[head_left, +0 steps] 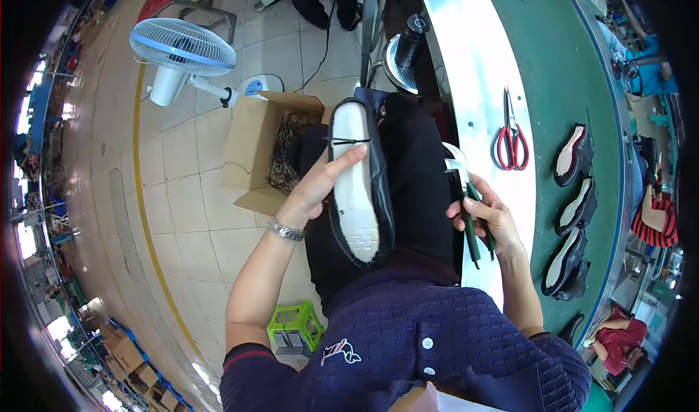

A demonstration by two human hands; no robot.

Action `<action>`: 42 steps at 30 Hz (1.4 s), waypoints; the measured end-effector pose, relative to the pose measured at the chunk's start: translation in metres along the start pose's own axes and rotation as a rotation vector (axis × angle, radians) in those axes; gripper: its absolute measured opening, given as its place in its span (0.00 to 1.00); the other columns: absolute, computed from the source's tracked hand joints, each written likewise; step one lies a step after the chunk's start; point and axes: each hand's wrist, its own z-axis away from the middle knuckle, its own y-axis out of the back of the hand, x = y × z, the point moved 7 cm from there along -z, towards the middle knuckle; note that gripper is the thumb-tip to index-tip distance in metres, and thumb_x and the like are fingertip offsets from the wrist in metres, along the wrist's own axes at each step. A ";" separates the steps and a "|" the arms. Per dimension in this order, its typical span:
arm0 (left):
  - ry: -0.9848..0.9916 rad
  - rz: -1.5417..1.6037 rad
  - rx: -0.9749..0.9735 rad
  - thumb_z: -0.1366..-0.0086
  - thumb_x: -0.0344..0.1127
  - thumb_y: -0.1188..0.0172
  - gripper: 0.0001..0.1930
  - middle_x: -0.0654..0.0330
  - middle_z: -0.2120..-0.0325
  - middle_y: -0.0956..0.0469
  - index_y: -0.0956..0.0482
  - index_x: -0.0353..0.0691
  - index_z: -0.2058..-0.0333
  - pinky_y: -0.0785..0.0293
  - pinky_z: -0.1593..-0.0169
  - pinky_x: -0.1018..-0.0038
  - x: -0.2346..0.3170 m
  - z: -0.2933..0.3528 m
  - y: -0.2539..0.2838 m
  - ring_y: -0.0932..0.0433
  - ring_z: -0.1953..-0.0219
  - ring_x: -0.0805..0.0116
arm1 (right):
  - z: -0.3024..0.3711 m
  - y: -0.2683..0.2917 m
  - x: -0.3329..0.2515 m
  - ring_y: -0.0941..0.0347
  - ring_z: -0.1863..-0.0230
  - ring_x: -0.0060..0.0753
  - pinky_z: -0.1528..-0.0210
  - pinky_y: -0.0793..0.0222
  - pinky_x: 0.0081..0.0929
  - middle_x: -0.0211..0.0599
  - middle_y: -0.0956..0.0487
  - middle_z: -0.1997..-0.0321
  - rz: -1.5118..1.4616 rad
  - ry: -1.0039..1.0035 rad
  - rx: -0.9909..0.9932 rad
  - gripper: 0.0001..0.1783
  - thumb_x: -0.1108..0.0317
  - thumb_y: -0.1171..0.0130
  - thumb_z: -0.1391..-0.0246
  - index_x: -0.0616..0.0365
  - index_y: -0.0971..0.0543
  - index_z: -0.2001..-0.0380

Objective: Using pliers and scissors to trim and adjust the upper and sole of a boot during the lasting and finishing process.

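My left hand [320,182] grips a black shoe [378,193] by its side, thumb pressed on the whitish insole board. The shoe lies sole up above my lap, toe pointing away from me. A thin dark strip [350,142] crosses the board just beyond the thumb. Off to the right, my right hand [486,214] is closed around pincers [471,238] with dark green handles and a pale metal head. Their head stands apart from the shoe, near the bench edge. Red-handled scissors [512,144] lie on the white bench strip beyond that hand.
Several black shoes [565,265] rest on the green bench surface [542,55] at right. An open carton [251,139] with dark netted contents stands left of my legs, near a fan [182,48] and a green stool [297,323]. Other people [619,343] sit beyond the bench.
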 end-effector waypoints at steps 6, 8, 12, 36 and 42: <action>-0.280 -0.205 0.052 0.39 0.53 0.37 0.48 0.47 0.37 0.41 0.55 0.33 0.32 0.41 0.36 0.68 0.006 -0.008 0.006 0.39 0.36 0.60 | -0.025 -0.069 -0.039 0.24 0.64 0.28 0.70 0.33 0.16 0.44 0.20 0.59 0.350 -0.053 -0.220 0.44 0.73 0.47 0.41 0.48 0.57 0.28; -0.407 -0.062 -0.005 0.36 0.43 0.40 0.44 0.49 0.34 0.45 0.56 0.33 0.31 0.47 0.34 0.68 0.031 0.001 0.005 0.46 0.33 0.60 | -0.038 -0.083 -0.046 0.24 0.59 0.28 0.64 0.29 0.17 0.47 0.20 0.55 0.324 -0.095 -0.248 0.43 0.74 0.50 0.39 0.48 0.60 0.28; -0.514 0.096 0.053 0.34 0.35 0.46 0.32 0.53 0.37 0.38 0.43 0.35 0.34 0.43 0.37 0.74 0.037 -0.018 0.019 0.37 0.38 0.66 | -0.060 -0.105 -0.059 0.23 0.52 0.31 0.55 0.26 0.23 0.52 0.22 0.51 0.364 -0.209 -0.321 0.39 0.74 0.56 0.34 0.50 0.64 0.28; -0.679 0.023 0.365 0.35 0.28 0.50 0.19 0.60 0.55 0.22 0.25 0.34 0.46 0.32 0.53 0.80 0.038 -0.034 0.012 0.26 0.58 0.77 | -0.038 -0.096 -0.042 0.19 0.74 0.39 0.66 0.22 0.36 0.47 0.19 0.69 0.963 0.156 -0.374 0.35 0.73 0.50 0.38 0.57 0.51 0.31; -0.642 0.103 0.298 0.33 0.28 0.52 0.18 0.61 0.54 0.22 0.26 0.33 0.46 0.31 0.51 0.82 0.044 -0.033 0.006 0.25 0.58 0.79 | -0.044 -0.089 -0.066 0.26 0.57 0.26 0.50 0.29 0.28 0.43 0.22 0.55 0.644 0.151 -0.386 0.38 0.79 0.52 0.38 0.58 0.55 0.29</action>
